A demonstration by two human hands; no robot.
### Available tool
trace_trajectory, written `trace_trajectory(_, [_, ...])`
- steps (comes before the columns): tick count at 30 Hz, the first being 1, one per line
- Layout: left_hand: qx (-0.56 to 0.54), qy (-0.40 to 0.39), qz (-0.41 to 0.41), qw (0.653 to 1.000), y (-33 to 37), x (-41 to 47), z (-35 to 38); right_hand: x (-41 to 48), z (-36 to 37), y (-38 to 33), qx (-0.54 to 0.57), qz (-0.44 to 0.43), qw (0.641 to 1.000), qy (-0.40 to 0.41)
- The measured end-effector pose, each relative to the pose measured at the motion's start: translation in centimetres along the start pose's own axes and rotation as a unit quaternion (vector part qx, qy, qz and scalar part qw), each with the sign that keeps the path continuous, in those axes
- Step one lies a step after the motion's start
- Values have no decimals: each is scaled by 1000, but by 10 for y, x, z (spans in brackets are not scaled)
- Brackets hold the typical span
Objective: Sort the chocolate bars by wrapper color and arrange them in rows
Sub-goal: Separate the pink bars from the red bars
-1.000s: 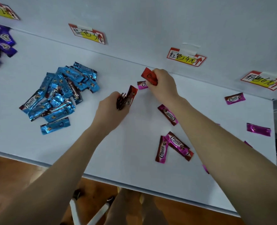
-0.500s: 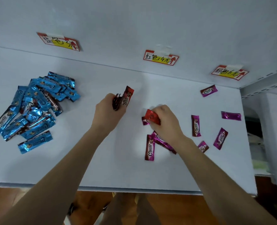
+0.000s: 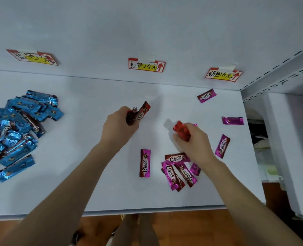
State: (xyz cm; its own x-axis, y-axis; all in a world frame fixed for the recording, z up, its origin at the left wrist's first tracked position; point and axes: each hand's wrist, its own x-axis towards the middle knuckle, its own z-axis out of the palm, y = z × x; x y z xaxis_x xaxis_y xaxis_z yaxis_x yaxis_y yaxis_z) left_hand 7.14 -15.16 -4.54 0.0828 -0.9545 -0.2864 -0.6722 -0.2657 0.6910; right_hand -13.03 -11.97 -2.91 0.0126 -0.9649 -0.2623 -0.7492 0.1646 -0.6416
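My left hand grips a small bunch of red chocolate bars above the middle of the white shelf. My right hand holds a single red bar just over the shelf, to the right of the left hand. Below it lies a cluster of pink bars, with one pink bar lying apart to their left. More pink bars are scattered at the right, such as one pink bar near the back wall. A heap of blue bars lies at the left.
Three taped price labels hang on the back wall: one above the blue heap, a red-bar label in the middle, a pink-bar label at the right. A metal shelf upright bounds the right side. The shelf's front edge runs below my forearms.
My right hand has carried the red bar from the back wall toward me and to the right, past the pink bars. The view has shifted right. The left hand keeps its bunch.
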Motion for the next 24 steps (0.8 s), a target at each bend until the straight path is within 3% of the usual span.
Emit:
trace_trajectory(5, [142, 18, 67, 987, -8, 3, 9, 59, 6, -34, -1, -47, 999, -4])
trace_trajectory(13, [186, 73, 124, 972, -18, 8, 7, 104, 41, -51, -52, -96, 992, -64])
trace_trajectory(24, [199, 45, 71, 976, -16, -3, 11, 115, 52, -53, -38, -113, 991, -66])
